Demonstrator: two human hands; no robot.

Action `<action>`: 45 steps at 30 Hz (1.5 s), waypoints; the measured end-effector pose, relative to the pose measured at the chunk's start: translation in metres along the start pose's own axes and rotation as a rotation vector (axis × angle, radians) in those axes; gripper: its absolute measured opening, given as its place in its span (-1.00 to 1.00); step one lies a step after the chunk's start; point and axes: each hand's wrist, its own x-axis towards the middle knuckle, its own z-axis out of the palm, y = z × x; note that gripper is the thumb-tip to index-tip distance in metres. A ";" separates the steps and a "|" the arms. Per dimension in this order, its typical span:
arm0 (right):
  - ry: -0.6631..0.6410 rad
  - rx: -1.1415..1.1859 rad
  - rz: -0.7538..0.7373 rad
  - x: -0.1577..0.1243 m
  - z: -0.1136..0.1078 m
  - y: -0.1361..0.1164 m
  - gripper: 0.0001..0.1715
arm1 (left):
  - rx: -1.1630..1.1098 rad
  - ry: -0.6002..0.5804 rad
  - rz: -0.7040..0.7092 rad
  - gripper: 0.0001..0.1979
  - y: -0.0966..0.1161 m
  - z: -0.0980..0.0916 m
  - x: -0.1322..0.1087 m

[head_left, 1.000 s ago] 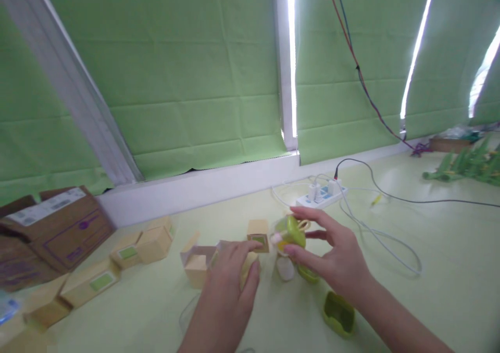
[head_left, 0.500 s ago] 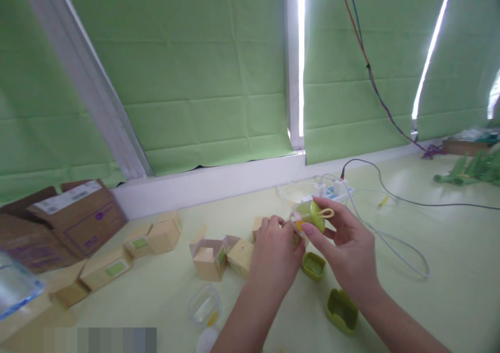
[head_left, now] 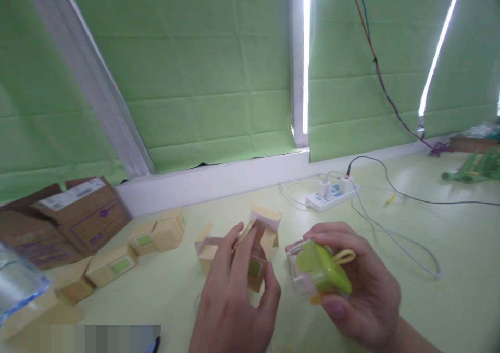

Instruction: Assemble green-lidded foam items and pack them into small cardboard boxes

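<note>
My right hand [head_left: 363, 285] is closed around a small clear plastic container [head_left: 302, 269] with a bright green lid or insert [head_left: 332, 269] and a pale yellow loop. The container is tilted, its clear end facing left. My left hand [head_left: 238, 301] is at a small tan cardboard box [head_left: 258, 272] with raised flaps and a green label, its thumb on the right side and its fingers on the left. Part of that box is hidden behind the fingers. Another small tan box [head_left: 207, 254] with open flaps stands just left of it.
Several small tan boxes [head_left: 111, 267] stand in a row on the left before a large brown carton [head_left: 88, 220]. A clear, blue-edged item [head_left: 19, 285] lies at far left. A white power strip [head_left: 332, 197] with cables is at the back, and green objects [head_left: 472, 168] lie far right.
My hands have moved apart. The right has come lower and nearer with the container; the left has left the container and gone to the box. The green trays are now out of sight.
</note>
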 end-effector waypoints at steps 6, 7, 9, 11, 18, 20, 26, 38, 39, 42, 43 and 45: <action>-0.187 0.072 -0.015 -0.002 0.007 0.000 -0.55 | 0.023 -0.002 0.125 -0.26 -0.003 0.010 -0.024; -0.221 0.062 -0.022 -0.001 0.006 0.001 -0.55 | 0.024 0.004 0.127 -0.26 -0.003 0.011 -0.027; -0.283 0.018 -0.042 0.000 0.005 0.002 -0.55 | 0.033 0.005 0.135 -0.27 -0.004 0.013 -0.031; -0.324 -0.039 -0.061 0.002 0.004 0.003 -0.54 | 0.062 -0.025 0.174 -0.26 -0.008 0.012 -0.034; -0.242 -0.166 0.054 -0.002 0.005 0.007 -0.54 | 0.092 0.005 0.189 -0.33 -0.013 0.011 -0.035; -0.205 -0.200 0.093 -0.003 0.007 0.008 -0.55 | 0.071 0.033 0.161 -0.34 -0.009 0.014 -0.035; -0.111 -0.262 0.113 -0.003 0.013 0.007 -0.53 | 0.013 0.044 0.145 -0.24 -0.001 0.019 -0.038; -0.203 -0.287 0.093 -0.005 0.016 0.006 -0.50 | -0.041 0.062 0.035 -0.29 -0.002 0.026 -0.046; -0.206 -0.293 0.061 -0.003 0.017 0.005 -0.54 | -0.041 0.069 0.035 -0.30 -0.001 0.026 -0.046; -0.197 -0.302 0.002 -0.001 0.018 0.002 -0.61 | -0.044 0.077 0.045 -0.31 0.000 0.023 -0.044; -0.194 -0.309 -0.003 -0.001 0.018 0.001 -0.62 | -0.043 0.074 0.055 -0.32 0.000 0.022 -0.044; -0.176 -0.327 -0.009 -0.002 0.017 0.002 -0.61 | -0.045 0.081 0.049 -0.34 0.000 0.020 -0.042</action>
